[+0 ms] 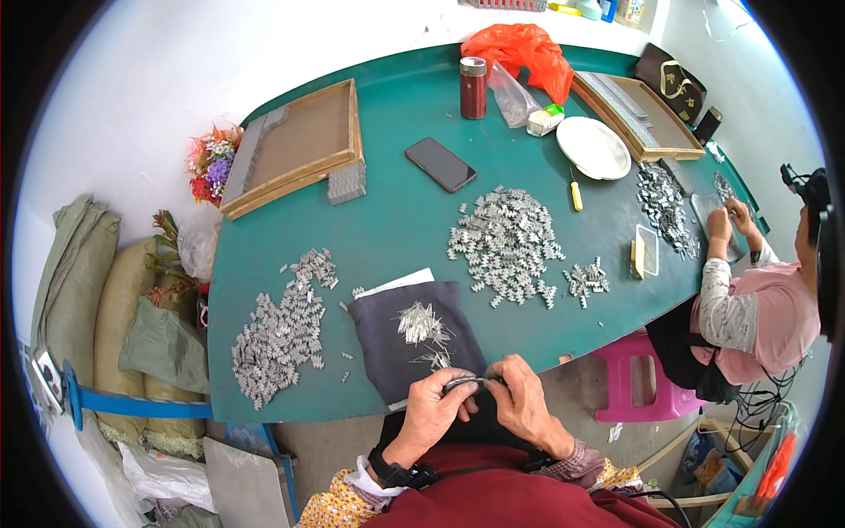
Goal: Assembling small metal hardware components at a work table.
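Both hands pinch one small metal piece.
My left hand and right hand close on the metal piece above the dark cloth, which catches loose pins.

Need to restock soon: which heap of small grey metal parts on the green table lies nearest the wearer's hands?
The thin silver pins on the dark cloth, directly above both hands; the left heap and the centre heap lie farther off.

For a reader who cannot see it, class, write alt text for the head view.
Two hands, left hand and right hand, hold a small metal piece between them at the near edge of a green table. A dark cloth with thin pins lies just beyond, with heaps of metal parts around it. A co-worker sits at right.
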Demonstrator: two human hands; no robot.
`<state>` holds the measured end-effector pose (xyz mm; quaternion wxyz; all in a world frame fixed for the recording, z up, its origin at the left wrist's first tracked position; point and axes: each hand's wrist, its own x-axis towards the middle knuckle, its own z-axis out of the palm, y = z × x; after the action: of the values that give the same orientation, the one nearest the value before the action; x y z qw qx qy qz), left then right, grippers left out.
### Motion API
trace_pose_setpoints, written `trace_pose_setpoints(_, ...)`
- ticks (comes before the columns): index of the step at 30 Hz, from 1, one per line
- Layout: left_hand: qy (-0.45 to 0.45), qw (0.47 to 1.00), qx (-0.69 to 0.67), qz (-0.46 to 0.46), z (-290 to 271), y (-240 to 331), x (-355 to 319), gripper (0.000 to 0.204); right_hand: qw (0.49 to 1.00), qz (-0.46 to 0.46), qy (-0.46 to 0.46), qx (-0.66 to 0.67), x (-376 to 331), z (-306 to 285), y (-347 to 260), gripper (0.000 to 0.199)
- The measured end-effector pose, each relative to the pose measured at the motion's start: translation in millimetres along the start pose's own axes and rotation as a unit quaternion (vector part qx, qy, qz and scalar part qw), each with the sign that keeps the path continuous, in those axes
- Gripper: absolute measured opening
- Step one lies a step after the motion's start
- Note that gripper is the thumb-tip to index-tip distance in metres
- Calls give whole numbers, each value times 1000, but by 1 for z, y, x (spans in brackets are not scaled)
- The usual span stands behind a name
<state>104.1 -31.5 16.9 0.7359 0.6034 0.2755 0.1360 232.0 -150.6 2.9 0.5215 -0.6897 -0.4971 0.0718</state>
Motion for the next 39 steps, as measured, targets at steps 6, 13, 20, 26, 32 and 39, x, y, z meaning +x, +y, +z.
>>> trace_pose_setpoints(6, -17, 999, 26, 18, 2, -3, 0, 11, 1000, -6, 7, 4, -4, 2, 1, 16)
trace_pose_setpoints(13, -23, 999, 21, 29, -1, -3, 0, 6, 998, -34, 6, -61, 0, 0, -7, 15)
trace_pose_setpoints(20, -33, 999, -18, 22, -5, -4, 3, 11, 1000, 0, 6, -17, -1, 6, -2, 15)
trace_pose_setpoints(26, -6, 998, -69, 4, -2, 2, 5, 13, 999, 46, 22, 15, 0, 9, -4, 14)
trace_pose_setpoints(32, 2, 999, -47, -5, -6, -3, 7, 11, 998, 42, -14, 39, 4, 8, 3, 11)
trace_pose_setpoints(39, 18, 990, -138, -36, -8, -12, 11, 15, 980, -18, -13, -198, 59, -11, 45, 16)
